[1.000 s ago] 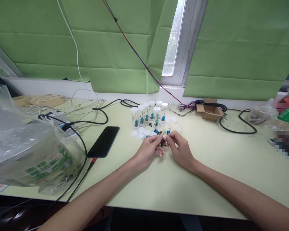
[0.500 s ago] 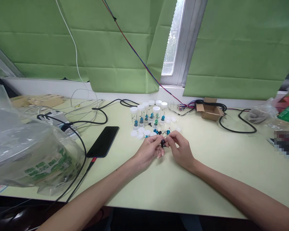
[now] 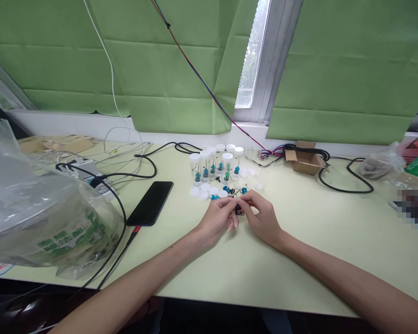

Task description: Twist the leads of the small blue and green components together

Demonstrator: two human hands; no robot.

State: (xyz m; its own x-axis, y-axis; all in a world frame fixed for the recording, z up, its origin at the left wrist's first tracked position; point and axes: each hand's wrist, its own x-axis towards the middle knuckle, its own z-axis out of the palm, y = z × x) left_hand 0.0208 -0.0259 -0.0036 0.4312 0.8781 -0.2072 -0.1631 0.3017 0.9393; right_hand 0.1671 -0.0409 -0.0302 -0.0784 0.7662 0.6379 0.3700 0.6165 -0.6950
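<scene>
Between my fingertips is a small dark part with a touch of orange (image 3: 239,210), too small to name. My left hand (image 3: 218,217) pinches it from the left, its lower fingers loosely curled. My right hand (image 3: 263,217) pinches at the same spot, thumb and forefinger meeting the left fingertips. Just beyond my hands lie loose blue parts with thin metal stems (image 3: 226,189), another blue piece (image 3: 214,197) and several white caps (image 3: 204,195). Behind them clear tubes with white lids (image 3: 195,170) stand upright, holding blue or green pieces.
A black phone (image 3: 150,203) lies to the left beside a big clear plastic bag (image 3: 55,222). Black cables (image 3: 153,172) run along the back. An open cardboard box (image 3: 305,163) stands at the back right, near a plastic bag (image 3: 381,162). The table's front edge (image 3: 251,308) is close.
My fingertips have drawn closer together over the small dark part, which has turned and now shows orange. The whole view has shifted slightly.
</scene>
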